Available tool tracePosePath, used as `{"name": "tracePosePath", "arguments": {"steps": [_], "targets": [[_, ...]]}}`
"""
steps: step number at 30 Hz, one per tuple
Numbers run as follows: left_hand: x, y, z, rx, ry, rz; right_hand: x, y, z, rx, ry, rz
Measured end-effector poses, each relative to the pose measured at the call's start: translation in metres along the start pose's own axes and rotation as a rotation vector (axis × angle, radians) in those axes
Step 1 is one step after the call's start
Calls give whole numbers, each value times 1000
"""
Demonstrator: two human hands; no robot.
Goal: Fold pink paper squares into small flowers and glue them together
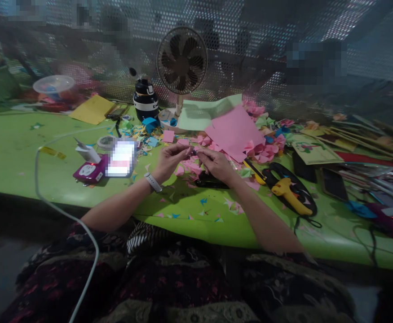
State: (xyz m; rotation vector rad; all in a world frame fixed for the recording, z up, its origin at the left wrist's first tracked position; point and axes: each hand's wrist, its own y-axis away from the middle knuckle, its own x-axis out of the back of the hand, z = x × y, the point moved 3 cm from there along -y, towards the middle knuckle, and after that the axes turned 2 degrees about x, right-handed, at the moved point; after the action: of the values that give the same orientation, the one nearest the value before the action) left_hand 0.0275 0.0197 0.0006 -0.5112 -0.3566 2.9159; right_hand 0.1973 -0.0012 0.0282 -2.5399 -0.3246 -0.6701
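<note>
Both hands meet over the middle of the green table (21, 152). Left hand (171, 159) and right hand (216, 163) each pinch, fingers narrow, the same small pink paper piece (193, 152), held just above a pile of pink scraps (191, 168). The piece is too small and blurred to read its shape or folds.

Doing it well, as a judgement: keep the pinch at the fingertips, hold the piece clear of the scraps so nothing else gets caught in, and press any crease between thumb and forefinger instead of against the littered table.

Counts:
- 1 desk fan (182, 60), behind the hands
- 1 large pink sheet (235, 132), 1 pale green sheet (203, 114), 1 yellow sheet (91, 109)
- 1 yellow glue gun (289, 194) on a dark mat, right of the hands
- 1 black bottle (145, 98), left of the fan
- 1 roll of tape (106, 142)
- 1 white watch (153, 182) on the left wrist
- 1 white cable (48, 197) over the table edge
- folded pink flowers (265, 152): several, exact count unclear
- paper offcuts: too many to count
</note>
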Motion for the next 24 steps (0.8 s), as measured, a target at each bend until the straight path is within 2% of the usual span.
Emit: {"name": "tracePosePath", "arguments": {"steps": [5,7,10,12,16,24], "targets": [[-3,2,3,23,-2,0,-3,-1,3,-107,-145,-110],[-3,2,3,35,-1,7,-3,-1,3,-85,-140,-75],[0,1,1,45,13,30,-1,0,0,25,-43,57],[0,0,0,55,23,34,0,1,-1,48,12,105],[-1,1,0,56,22,-3,1,3,-2,-3,45,120],[0,1,-1,51,34,1,2,2,-1,10,59,110]]}}
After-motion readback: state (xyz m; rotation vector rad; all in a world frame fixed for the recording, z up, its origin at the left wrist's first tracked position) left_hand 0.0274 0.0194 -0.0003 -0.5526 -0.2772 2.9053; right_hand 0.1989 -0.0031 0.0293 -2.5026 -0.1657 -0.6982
